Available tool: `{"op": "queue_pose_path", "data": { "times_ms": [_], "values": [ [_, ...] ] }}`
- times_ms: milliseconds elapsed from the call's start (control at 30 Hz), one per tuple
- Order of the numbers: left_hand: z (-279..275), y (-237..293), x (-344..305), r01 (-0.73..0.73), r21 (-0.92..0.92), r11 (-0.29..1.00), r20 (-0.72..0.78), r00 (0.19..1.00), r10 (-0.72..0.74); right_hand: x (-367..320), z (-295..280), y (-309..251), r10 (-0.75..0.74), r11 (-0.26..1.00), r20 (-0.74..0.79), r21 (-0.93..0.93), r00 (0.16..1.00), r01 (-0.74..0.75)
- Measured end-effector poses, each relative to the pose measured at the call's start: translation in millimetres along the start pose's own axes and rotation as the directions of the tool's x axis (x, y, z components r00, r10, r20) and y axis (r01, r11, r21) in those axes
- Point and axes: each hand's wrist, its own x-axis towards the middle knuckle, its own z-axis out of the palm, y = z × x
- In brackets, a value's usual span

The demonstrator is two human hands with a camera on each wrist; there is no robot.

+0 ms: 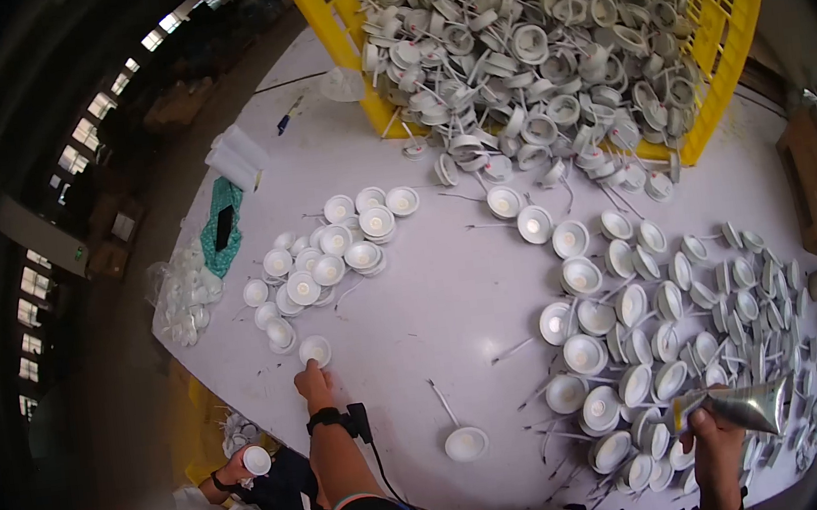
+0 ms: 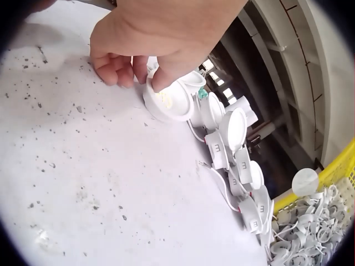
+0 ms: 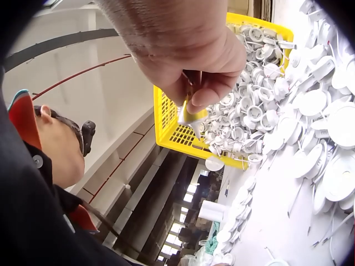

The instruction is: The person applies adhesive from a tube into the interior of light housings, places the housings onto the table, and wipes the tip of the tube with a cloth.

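My left hand (image 1: 315, 389) pinches the rim of a white round downlight (image 1: 315, 351) at the near end of the left-hand cluster. Seen from the left wrist, thumb and fingers of the hand (image 2: 150, 50) grip the edge of that downlight (image 2: 169, 102), its face tilted up. My right hand (image 1: 716, 450) holds a silver squeeze tube (image 1: 755, 408) over the rows of downlights at the right. From the right wrist, a yellow and white part of the tube (image 3: 191, 115) shows below the fingers of the hand (image 3: 194, 66).
A yellow crate (image 1: 726, 72) on its side spills white lamp housings (image 1: 531, 43) at the back. Downlights (image 1: 580, 277) with wires crowd the right; one downlight (image 1: 466, 443) lies alone near the front. A green cloth (image 1: 224, 225) lies at the left edge. Another person's hand (image 1: 234, 469) holds a white lamp.
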Motion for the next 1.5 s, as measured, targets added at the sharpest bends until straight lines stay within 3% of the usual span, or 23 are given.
{"op": "queue_pose_path", "data": {
  "times_ms": [67, 100, 233, 333, 400, 533, 633, 733, 833, 867, 900, 933, 1000, 1100, 1167, 1233, 1367, 1433, 1500],
  "values": [
    [-8.3, -0.5, -19.2, 0.084, -0.165, 0.983, 0.173, 0.983, -0.055, -8.3, -2.9, -8.6, 0.042, 0.999, -0.027, 0.004, 0.999, -0.042],
    [-10.7, -3.9, -32.1, 0.041, -0.221, 0.974, 0.206, 0.979, 0.006, -14.2, -6.3, -12.4, 0.053, 0.999, -0.004, 0.011, 0.999, -0.053],
    [-22.0, -17.7, -88.2, 0.075, -0.256, 0.964, 0.416, 0.908, 0.04, -34.4, -24.1, -28.3, 0.078, 0.996, 0.07, 0.048, 0.995, -0.081],
    [-31.6, -30.4, -140.4, 0.195, -0.378, 0.905, 0.517, 0.855, 0.032, -50.8, -40.5, -31.0, 0.051, 0.988, 0.118, 0.14, 0.992, -0.067],
    [-36.7, -33.9, -180.1, 0.361, -0.592, 0.72, 0.604, 0.791, 0.1, -62.0, -48.0, -36.4, 0.042, 0.985, 0.074, 0.164, 0.996, -0.054],
    [-47.2, -26.3, -290.0, 0.497, -0.594, 0.632, 0.707, 0.698, 0.116, -80.8, -66.4, -39.0, -0.067, 0.987, 0.09, 0.153, 0.994, 0.053],
    [-52.1, -27.9, -355.4, 0.563, -0.431, 0.705, 0.865, 0.48, 0.145, -95.1, -78.8, -43.3, -0.085, 0.987, 0.106, 0.145, 0.991, 0.069],
    [-51.5, -26.4, -422.1, 0.566, -0.215, 0.795, 0.976, 0.106, 0.189, -105.3, -89.3, -46.1, -0.145, 0.979, 0.121, 0.16, 0.982, 0.125],
    [-46.9, -27.1, -473.1, 0.58, 0.031, 0.814, 0.96, -0.244, 0.137, -112.1, -97.3, -50.8, -0.181, 0.982, 0.146, 0.081, 0.973, 0.171],
    [-46.5, -28.9, -485.8, 0.587, 0.03, 0.809, 0.96, -0.242, 0.14, -113.7, -99.5, -53.4, -0.267, 0.962, 0.16, -0.014, 0.95, 0.273],
    [-45.8, -30.6, -496.9, 0.613, 0.085, 0.786, 0.946, -0.298, 0.129, -113.6, -101.7, -55.8, -0.35, 0.922, 0.185, -0.108, 0.918, 0.373],
    [-44.4, -31.7, -505.8, 0.635, 0.141, 0.759, 0.927, -0.353, 0.123, -110.8, -104.8, -58.6, -0.346, 0.921, 0.194, -0.117, 0.918, 0.372],
    [-43.3, -36.5, -515.6, 0.599, 0.132, 0.79, 0.919, -0.373, 0.13, -106.7, -109.9, -62.8, -0.551, 0.617, 0.348, -0.443, 0.758, 0.651],
    [-44.0, -38.9, -525.4, 0.482, 0.172, 0.859, 0.906, -0.42, 0.054, -107.7, -109.9, -66.6, -0.525, 0.656, 0.347, -0.417, 0.777, 0.629],
    [-45.6, -37.4, -531.5, 0.532, 0.176, 0.828, 0.896, -0.434, 0.088, -107.5, -108.7, -70.6, -0.512, 0.677, 0.341, -0.404, 0.788, 0.615],
    [-45.0, -43.1, -529.3, 0.581, 0.167, 0.797, 0.894, -0.43, 0.127, -106.1, -107.2, -76.8, -0.525, 0.565, 0.407, -0.49, 0.747, 0.664],
    [-45.5, -50.4, -522.8, 0.568, 0.182, 0.803, 0.925, -0.375, 0.056, -105.1, -103.2, -82.2, -0.404, 0.453, 0.484, -0.631, 0.776, 0.63],
    [-45.8, -51.5, -522.7, 0.598, 0.174, 0.782, 0.919, -0.383, 0.089, -102.9, -102.4, -73.9, -0.556, 0.456, 0.452, -0.536, 0.697, 0.711],
    [-45.4, -50.9, -521.8, 0.608, 0.178, 0.774, 0.917, -0.388, 0.094, -103.9, -98.6, -78.2, -0.552, 0.44, 0.453, -0.556, 0.701, 0.706]
  ]
}}
